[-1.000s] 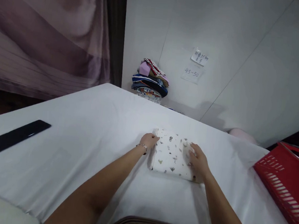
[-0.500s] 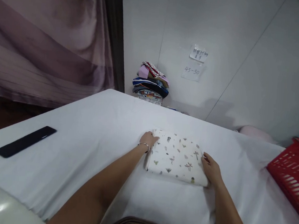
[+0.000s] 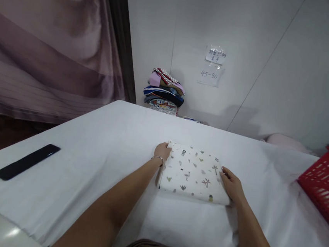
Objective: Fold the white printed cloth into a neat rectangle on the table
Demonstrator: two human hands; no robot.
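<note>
A folded white cloth (image 3: pixel 194 173) with small printed palm trees, cacti and a flamingo lies in front of me as a flat, roughly square bundle. At its left edge is my left hand (image 3: pixel 162 151), a bracelet on the wrist, closed on the layers with the fingertips partly hidden. My right hand (image 3: pixel 232 184) grips the opposite edge, its fingers bent around the side and partly out of sight. Both hands touch the bundle, which rests on or just over the white-covered table (image 3: pixel 128 131).
A long black flat object (image 3: pixel 27 161) lies on the table at left. A pile of folded fabrics (image 3: pixel 165 90) stands beyond the far edge by the wall. On the right is a red plastic basket (image 3: pixel 326 182). A mauve curtain (image 3: pixel 50 42) hangs at left.
My left thumb has slid off the cloth's top to its left edge. The right hand keeps its place at the other edge. The view has shifted slightly.
</note>
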